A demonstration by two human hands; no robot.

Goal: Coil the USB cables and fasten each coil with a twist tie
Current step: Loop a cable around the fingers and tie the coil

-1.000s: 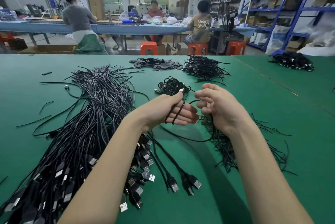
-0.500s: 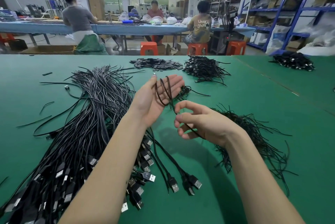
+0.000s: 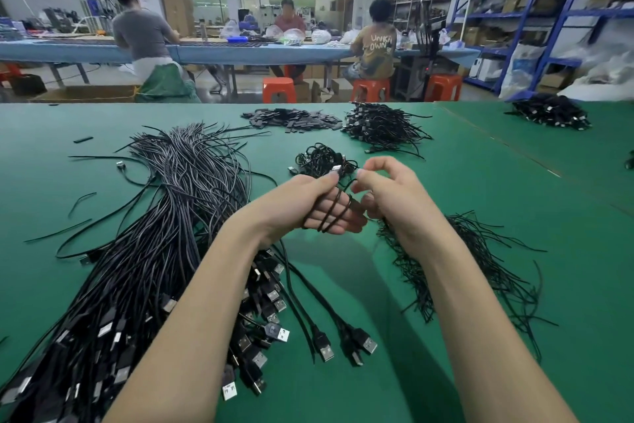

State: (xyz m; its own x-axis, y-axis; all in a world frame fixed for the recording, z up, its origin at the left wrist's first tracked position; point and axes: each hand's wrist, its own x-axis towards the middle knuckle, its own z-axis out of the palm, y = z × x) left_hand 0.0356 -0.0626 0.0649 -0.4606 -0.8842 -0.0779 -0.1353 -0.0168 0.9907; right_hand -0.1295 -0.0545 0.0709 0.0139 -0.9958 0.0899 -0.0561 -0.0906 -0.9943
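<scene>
The USB cable (image 3: 331,215) is thin, black and round, wound into a small coil of two or three loops around the fingers of the left hand (image 3: 308,206). The loops run slantwise across the fingers, their long axis going from lower left up to upper right, and a silver metal plug end (image 3: 336,168) sticks out above the thumb, pointing up and away from the person. The left hand is closed around the coil, palm turned to the right, above the green bench (image 3: 480,189). The right hand (image 3: 387,196) is just beside it, fingers curled, thumb and forefinger pinched at the top of the coil near the plug; whether they hold a tie I cannot tell. A thick bundle of uncoiled cables (image 3: 144,244) lies on the bench to the left, and loose twist ties (image 3: 480,271) are heaped under the right forearm.
</scene>
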